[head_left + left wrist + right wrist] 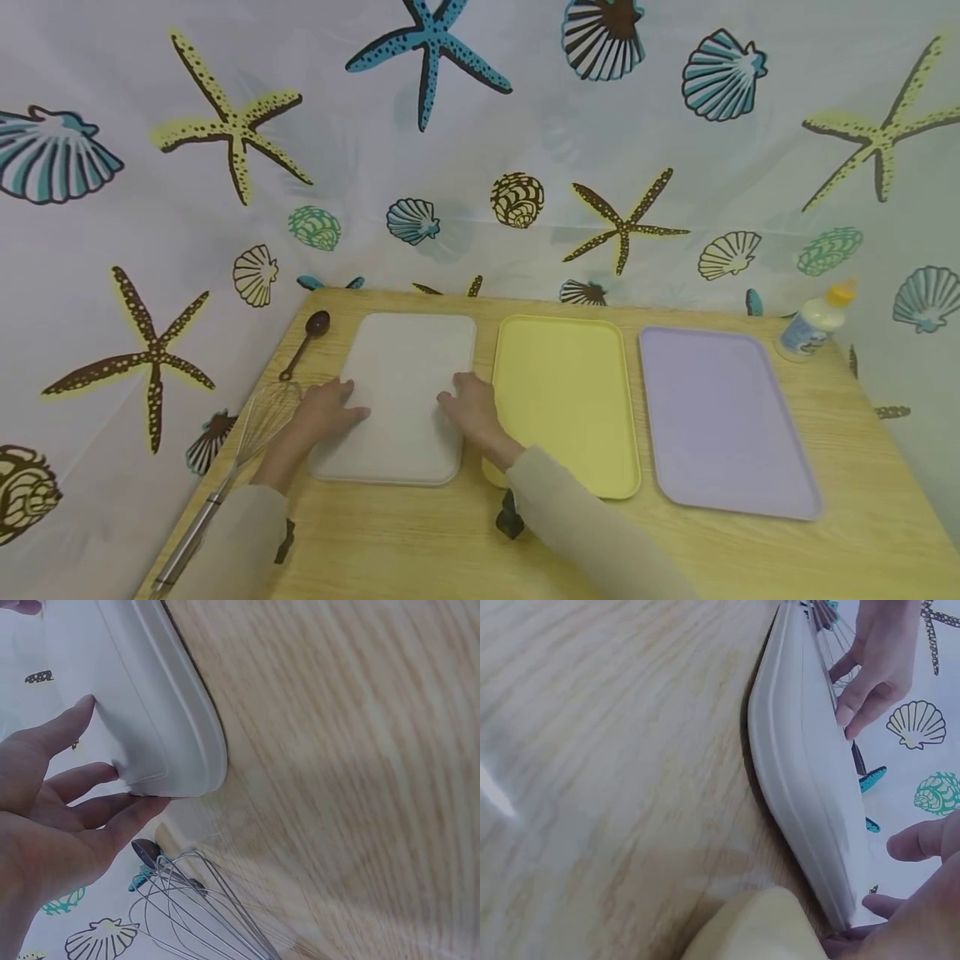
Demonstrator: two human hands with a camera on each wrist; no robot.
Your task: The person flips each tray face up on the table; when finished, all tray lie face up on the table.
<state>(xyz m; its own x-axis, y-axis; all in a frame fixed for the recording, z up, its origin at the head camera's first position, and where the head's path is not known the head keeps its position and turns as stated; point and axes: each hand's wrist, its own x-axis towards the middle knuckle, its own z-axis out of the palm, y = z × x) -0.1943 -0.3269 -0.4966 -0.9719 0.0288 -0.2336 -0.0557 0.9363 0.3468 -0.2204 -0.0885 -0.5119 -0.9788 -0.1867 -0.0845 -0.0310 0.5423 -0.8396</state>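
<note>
A white rectangular tray (401, 375) lies on the wooden table, at the left of a row of three trays. My left hand (324, 412) grips its left edge; in the left wrist view the thumb (79, 716) lies on the face and the fingers are at the rim. At the opposite edge, my right hand (474, 410) holds the tray with its fingers at the rim. The right thumb (915, 841) looks slightly apart from the face. Right beside that hand is the yellow tray (562, 400). Part of the right fingertips is hidden.
A wire whisk (213, 500) lies along the left table edge, close to my left forearm. Behind it is a dark brown spoon (305, 342). A purple tray (723, 417) lies on the right, near a white bottle (812, 325) with an orange cap. A patterned curtain (480, 150) hangs behind.
</note>
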